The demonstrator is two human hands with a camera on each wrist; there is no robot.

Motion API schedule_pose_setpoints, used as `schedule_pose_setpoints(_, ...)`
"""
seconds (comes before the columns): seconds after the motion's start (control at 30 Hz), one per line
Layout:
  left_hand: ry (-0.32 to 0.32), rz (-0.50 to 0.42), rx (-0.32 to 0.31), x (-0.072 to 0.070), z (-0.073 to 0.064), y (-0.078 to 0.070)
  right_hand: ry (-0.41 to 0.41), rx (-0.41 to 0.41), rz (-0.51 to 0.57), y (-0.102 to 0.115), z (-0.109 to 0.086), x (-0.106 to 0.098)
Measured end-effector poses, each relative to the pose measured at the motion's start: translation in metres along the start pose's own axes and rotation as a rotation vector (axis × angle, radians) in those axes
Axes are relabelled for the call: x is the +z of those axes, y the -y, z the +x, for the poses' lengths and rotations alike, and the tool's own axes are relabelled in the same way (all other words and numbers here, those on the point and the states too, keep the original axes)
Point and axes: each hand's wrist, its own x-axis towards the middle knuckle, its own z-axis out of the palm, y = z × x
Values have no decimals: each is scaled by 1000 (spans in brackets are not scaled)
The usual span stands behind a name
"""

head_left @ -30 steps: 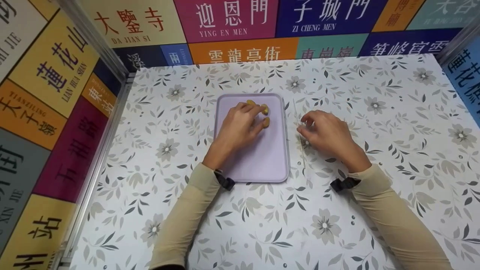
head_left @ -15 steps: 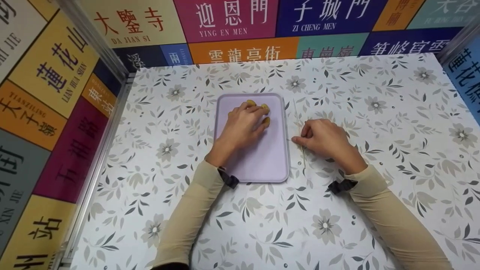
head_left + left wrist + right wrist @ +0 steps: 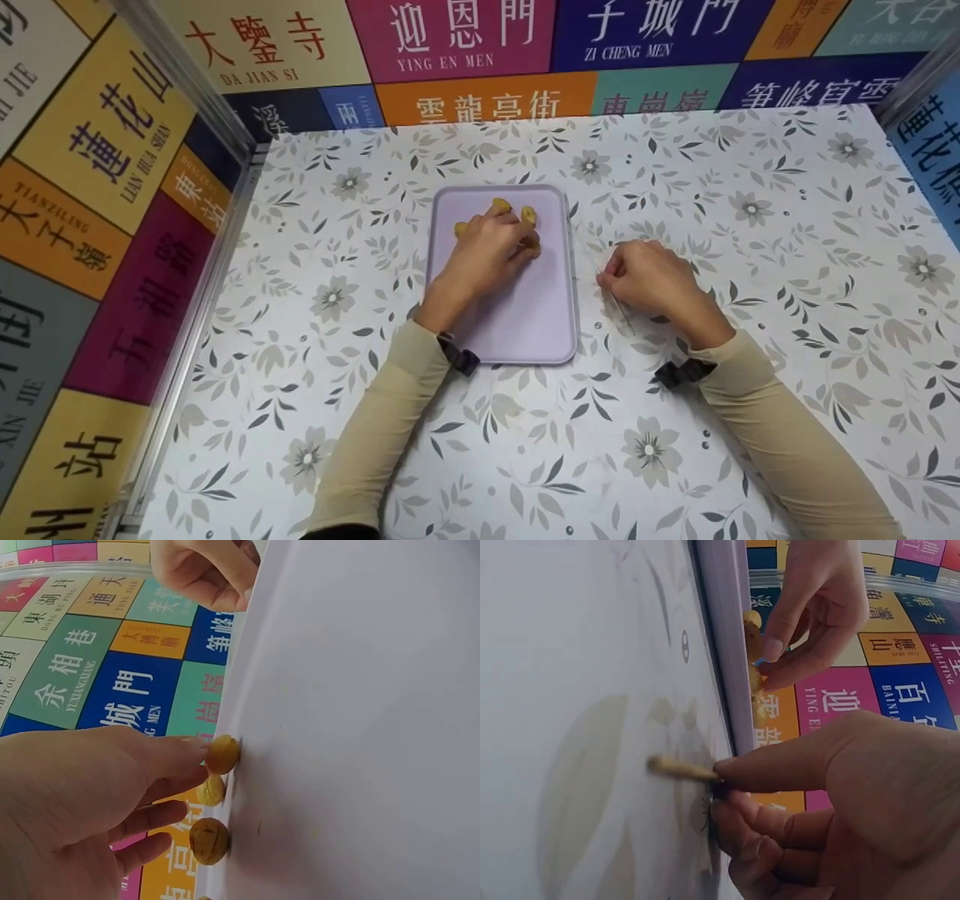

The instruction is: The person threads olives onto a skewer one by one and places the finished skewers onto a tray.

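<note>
"So, what's around you?"

"A flower-patterned table (image 3: 495, 487), and on it a lilac tray (image 3: 525, 330). My left hand (image 3: 484, 247) is over the tray; my right hand (image 3: 651, 277) is low beside its right edge."

"And your grip?"

"My left thumb touches a rounded yellowish piece (image 3: 225, 755) in the far half of the tray, with a darker piece (image 3: 209, 841) near it. Whether my fingers close on its other side, I can't tell. My right thumb and fingertips are pinched together on a thin stick (image 3: 682, 769), just outside the tray."

"How would you do this well?"

"For the piece, I'd set thumb and fingertip on opposite sides, since a one-sided push would probably roll it. Its neighbours are close, so straight up beats a sweep across. The stick could twist or snap, I judge, so I'd pinch just firmly enough to stop it turning, without bending it."
</note>
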Motion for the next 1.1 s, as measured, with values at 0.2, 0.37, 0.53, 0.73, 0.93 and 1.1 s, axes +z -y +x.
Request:
schedule_pose_setpoints(0.2, 17, 9, -37, 1, -1, 1, 24, 63, -38, 2, -3, -6)
schedule_pose_setpoints(0.37, 36, -2, -50, 2, 0, 0, 44, 93, -40, -1, -4, -12)
schedule_pose_setpoints(0.53, 20, 4, -35, 4, 0, -1, 46, 126, -37, -8, -4, -17)
schedule_pose_setpoints(0.73, 18, 12, -25, 6, 0, -3, 23, 146, 3, -16, -4, -22)
schedule_pose_setpoints(0.93, 48, 21, -59, 7, 1, -3, -71, 143, 25, -19, 0, -25)
schedule_pose_setpoints(1.1, 54, 25, -83, 7, 1, -4, -119, 128, 65, -19, 1, -26)
